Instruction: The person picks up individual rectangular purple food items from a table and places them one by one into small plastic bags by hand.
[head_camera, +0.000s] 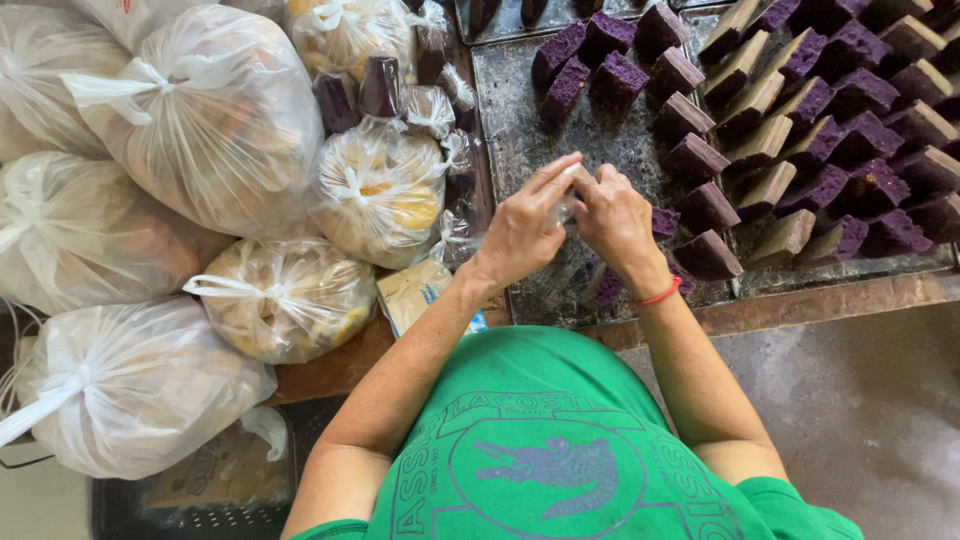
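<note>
Green shirt cloth (560, 440) fills the near edge of the view, and both bare forearms run up from it toward the middle of the tabletop (330, 370). The right wrist carries a thin red band (660, 294). Just beyond it, the left hand (522, 232) and the right hand (612, 222) meet over the near end of a dark metal tray (520, 150). Between their fingertips sits a small clear plastic wrapper (570, 203), pinched from both sides: each grip is closed on it, the left thumb and fingers stretched along its top, the right fingers curled round its other end. What is inside the wrapper cannot be made out. The wrapper lies straight ahead of the body, its long axis roughly left to right between the hands, neither hand clearly nearer.

To the right of the hands, purple cake slices (830, 130) stand in rows on the tray, the closest ones touching distance from the right hand. Left of the hands lie tied clear bags of yellow bread (380, 190), with larger white bags (200, 110) farther left. At the far edge, a few wrapped purple slices (380, 85) stand among the bags.
</note>
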